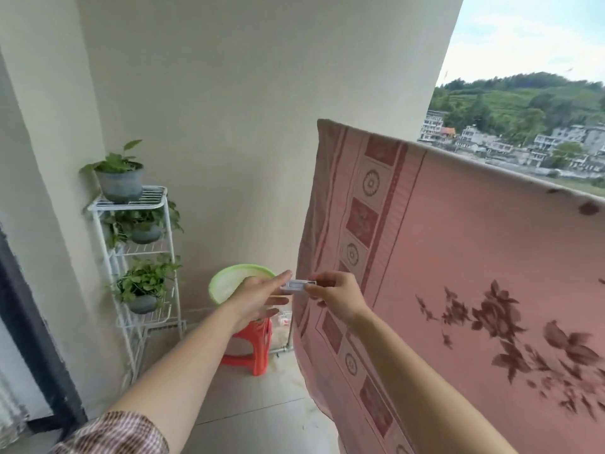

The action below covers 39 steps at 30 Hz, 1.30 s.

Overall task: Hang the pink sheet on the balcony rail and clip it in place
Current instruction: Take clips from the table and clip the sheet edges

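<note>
1. Pale floor tiles at the bottom of the frame set the scene on a high balcony. A person's checked sleeve enters from the lower left corner.
2. At centre frame, both bare forearms reach forward and meet at a small white clip. The right hand pinches the clip's right end between thumb and fingertips. The left hand is released, its fingers nearly straight and their tips touching the clip's left end.
3. Just beyond the hands, filling the right half of the frame, the pink sheet with its dark floral print hangs draped over the balcony rail, which the fabric hides. No clip shows along the part of the sheet's top edge that is in view, so the hanging looks done and the clipping not yet begun.
4. Behind the left hand, a green basin appears to rest on a red stool. Further left, a white wire rack carries potted plants against the plain wall.
5. At upper right, buildings and a wooded hillside lie beyond the rail.
6. As for what could go wrong, the clip is held only by fingertips at its ends. It could slip between the hands and drop to the tiles or past the rail. Until it is clipped, the sheet could slide off in a gust, given the open air beyond.
</note>
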{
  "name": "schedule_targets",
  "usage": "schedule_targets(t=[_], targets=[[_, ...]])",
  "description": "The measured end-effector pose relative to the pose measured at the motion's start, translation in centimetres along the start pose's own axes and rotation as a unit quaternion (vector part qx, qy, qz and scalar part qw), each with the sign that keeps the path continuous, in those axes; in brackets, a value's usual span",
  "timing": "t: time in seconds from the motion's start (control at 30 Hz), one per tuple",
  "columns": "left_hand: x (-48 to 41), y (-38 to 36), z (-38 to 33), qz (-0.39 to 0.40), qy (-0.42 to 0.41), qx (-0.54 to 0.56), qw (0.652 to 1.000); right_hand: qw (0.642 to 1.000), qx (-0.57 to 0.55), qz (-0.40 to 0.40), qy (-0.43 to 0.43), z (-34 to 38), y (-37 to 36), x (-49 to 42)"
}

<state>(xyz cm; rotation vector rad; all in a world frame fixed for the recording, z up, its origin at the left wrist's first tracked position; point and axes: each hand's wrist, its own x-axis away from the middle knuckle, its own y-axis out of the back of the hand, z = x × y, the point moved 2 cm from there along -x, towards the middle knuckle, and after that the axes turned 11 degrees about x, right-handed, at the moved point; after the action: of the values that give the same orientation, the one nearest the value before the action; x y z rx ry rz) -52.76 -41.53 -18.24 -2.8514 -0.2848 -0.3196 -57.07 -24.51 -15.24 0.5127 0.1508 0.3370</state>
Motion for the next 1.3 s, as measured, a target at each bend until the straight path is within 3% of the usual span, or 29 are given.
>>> schedule_targets(t=[0.27,0.53,0.97,1.17,1.3], targets=[[-14.5,7.5,-3.0,0.003,0.001,-0.001,1.000,0.998,0.011,0.056,-0.039,-0.4,-4.9,-16.9],[-34.0,11.7,-5.9,-0.031,0.001,-0.008,0.999,0.996,0.044,0.038,-0.066,-3.3,-7.3,-36.7],[-57.8,14.2,-6.7,-0.044,0.050,0.036,0.997,0.962,0.239,0.006,-0.129,-9.2,-8.8,-57.6],[-68.4,13.6,-3.9,-0.024,0.138,0.055,0.989,0.893,0.426,0.043,-0.140,-11.6,-10.3,-63.6],[-73.7,12.3,-1.3,-0.002,0.191,0.034,0.981,0.780,0.606,0.144,-0.056,-12.4,-11.4,-66.6]])
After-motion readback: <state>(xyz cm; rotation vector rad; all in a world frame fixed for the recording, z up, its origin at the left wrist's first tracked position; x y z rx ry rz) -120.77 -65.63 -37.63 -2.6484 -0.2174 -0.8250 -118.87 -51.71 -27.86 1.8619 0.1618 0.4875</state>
